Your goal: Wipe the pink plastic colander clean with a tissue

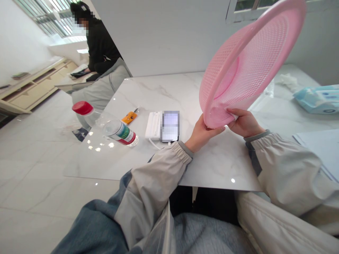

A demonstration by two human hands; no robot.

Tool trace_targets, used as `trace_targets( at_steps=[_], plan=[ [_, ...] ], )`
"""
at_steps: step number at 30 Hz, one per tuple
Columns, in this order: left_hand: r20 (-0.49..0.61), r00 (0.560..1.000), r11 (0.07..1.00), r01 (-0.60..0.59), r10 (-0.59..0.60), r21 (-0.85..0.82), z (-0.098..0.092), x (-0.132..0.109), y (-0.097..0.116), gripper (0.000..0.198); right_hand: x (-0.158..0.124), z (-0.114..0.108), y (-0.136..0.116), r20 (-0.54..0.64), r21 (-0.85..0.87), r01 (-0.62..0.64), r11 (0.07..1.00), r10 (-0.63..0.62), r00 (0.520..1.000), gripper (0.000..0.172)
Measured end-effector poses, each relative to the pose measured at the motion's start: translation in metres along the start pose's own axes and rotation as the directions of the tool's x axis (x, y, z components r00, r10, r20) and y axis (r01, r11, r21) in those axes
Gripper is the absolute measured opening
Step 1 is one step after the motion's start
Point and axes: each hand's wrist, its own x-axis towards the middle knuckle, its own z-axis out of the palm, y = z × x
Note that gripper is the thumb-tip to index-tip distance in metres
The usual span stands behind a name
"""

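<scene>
Both hands grip the low edge of a big pink basket — the left hand and the right hand sit close together, fingers closed on its rim. The basket tilts up high above them, off the white table. Left of the left hand lie a phone and a bottle on its side.

The round pink perforated plastic basket is tilted steeply on edge, open side toward the wearer. Its lower rim sits between left grip and right grip; the body extends up-right above them.
</scene>
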Motion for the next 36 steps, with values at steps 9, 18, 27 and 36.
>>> trace_targets(
  at_steps=[9,18,27,36],
  plan=[
    [0.056,0.997,0.999,0.051,-0.051,-0.006,-0.002,0.002,0.0,0.086,0.0,-0.002,0.001,-0.004,-0.003,-0.01,1.0,0.01,1.0,0.033],
    [0.051,0.997,0.998,0.057,-0.058,0.028,-0.002,0.002,-0.002,0.094,-0.002,-0.002,0.001,0.014,-0.029,-0.019,0.999,0.02,1.0,0.032],
    [0.031,0.999,1.0,0.022,-0.022,0.017,0.0,0.0,0.004,0.089,0.0,-0.004,0.001,0.011,-0.009,-0.039,0.999,0.039,0.999,0.041],
    [0.137,0.991,0.999,-0.018,0.013,0.033,-0.001,-0.001,0.007,0.095,-0.005,0.001,0.002,0.049,-0.004,-0.042,0.999,0.042,0.998,0.037]
  ],
)
